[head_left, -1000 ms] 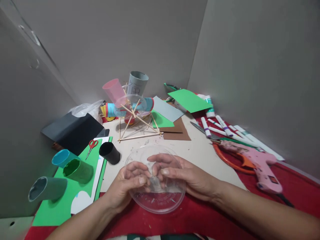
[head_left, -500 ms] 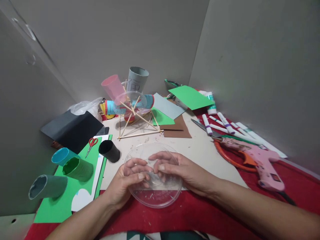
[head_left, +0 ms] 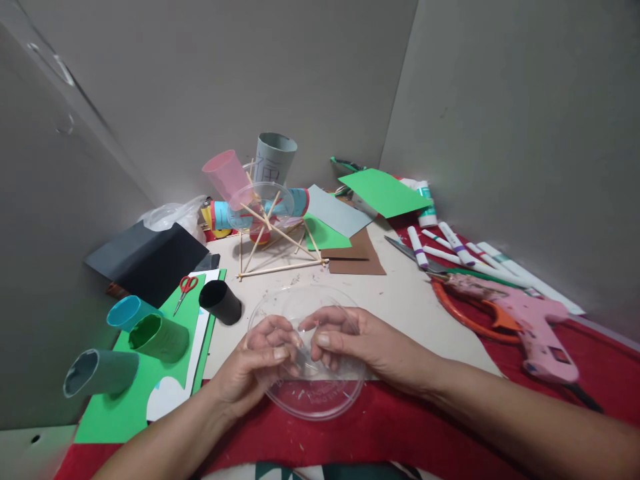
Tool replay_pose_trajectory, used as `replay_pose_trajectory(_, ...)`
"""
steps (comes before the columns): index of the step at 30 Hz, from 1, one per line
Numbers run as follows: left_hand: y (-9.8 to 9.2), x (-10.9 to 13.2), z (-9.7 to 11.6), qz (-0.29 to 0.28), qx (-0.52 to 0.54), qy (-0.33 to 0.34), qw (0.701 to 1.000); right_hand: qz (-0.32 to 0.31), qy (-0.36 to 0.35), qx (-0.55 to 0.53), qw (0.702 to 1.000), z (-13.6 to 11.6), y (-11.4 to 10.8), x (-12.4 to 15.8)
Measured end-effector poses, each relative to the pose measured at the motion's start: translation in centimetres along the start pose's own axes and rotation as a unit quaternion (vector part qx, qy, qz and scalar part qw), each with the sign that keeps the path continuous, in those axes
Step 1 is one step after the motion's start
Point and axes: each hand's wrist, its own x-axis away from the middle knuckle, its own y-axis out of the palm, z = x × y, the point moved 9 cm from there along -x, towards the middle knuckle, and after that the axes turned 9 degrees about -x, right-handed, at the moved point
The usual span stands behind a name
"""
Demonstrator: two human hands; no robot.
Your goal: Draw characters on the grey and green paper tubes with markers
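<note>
A round clear plastic lid [head_left: 320, 400] is between my two hands, just above the front edge of the white board. My left hand [head_left: 263, 353] grips its left side, fingers curled, and my right hand [head_left: 345, 337] grips its right side. The fingertips of both hands come close together near the lid's middle, with a small gap between them. Beyond the lid stands a stick frame [head_left: 280, 269] carrying a clear disc, a pink cup [head_left: 225, 175], a grey cup [head_left: 276, 157] and blue rolls with red edges.
Left: a black tube [head_left: 220, 302], red scissors [head_left: 186, 290], blue, green and grey tubes on green sheets [head_left: 95, 427]. Right: a pink glue gun [head_left: 543, 327], large orange-handled scissors [head_left: 453, 313], several markers [head_left: 455, 243]. Coloured paper [head_left: 383, 192] lies behind.
My hands have drawn slightly apart at the fingertips, still on the lid. The surroundings have shifted slightly rightward in the view.
</note>
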Motion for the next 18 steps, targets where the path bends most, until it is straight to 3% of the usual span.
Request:
replay_pose_trajectory(5, -0.6, 0.0, 0.2, 0.044, -0.02, 0.005, 0.999, 0.013, -0.005, -0.001, 1.0, -0.2, -0.3, 0.0)
replay_pose_trajectory(9, -1.7, 1.0, 2.8, 0.129, -0.088, 0.085, 0.984, 0.081, -0.073, 0.002, 0.994, -1.9, -1.9, 0.0)
replay_pose_trajectory(14, -3.1, 4.5, 6.9, 0.262, -0.195, 0.224, 0.918, 0.182, -0.203, -0.014, 0.962, -5.2, -4.4, 1.3)
replay_pose_trajectory(18, -3.3, 6.7, 8.1, 0.314, -0.251, 0.3, 0.865, 0.253, -0.279, 0.013, 0.926, -7.6, -5.6, 3.2)
